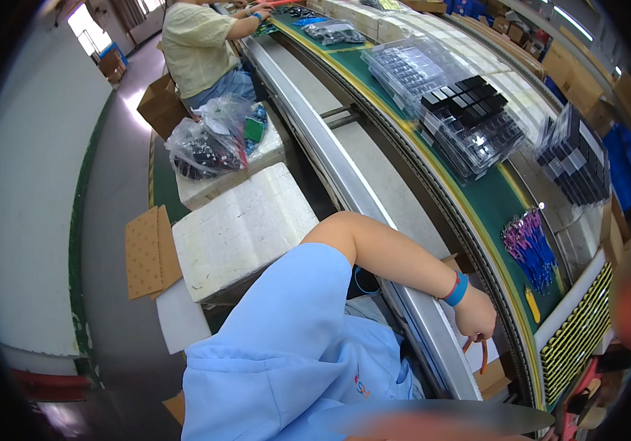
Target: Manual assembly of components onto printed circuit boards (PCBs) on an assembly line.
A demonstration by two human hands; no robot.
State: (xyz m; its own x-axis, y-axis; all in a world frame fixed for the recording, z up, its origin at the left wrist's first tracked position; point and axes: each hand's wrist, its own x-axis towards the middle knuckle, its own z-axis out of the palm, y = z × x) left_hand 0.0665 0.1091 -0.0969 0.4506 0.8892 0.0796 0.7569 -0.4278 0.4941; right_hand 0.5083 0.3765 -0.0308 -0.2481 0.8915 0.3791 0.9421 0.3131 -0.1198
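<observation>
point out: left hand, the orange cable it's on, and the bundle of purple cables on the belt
left hand [475,314]: head view, back of the hand below the blue wristband.
orange cable [483,356]: head view, strand hanging below the fingers.
bundle of purple cables [528,246]: head view, middle of the bundle on the green belt.

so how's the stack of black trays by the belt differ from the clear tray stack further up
The black tray stack looks dark and full of black parts; the clear tray stack looks pale and see-through. The black one lies nearer the left hand; the clear one lies farther up the green belt. Both are shallow stacked trays.
</observation>
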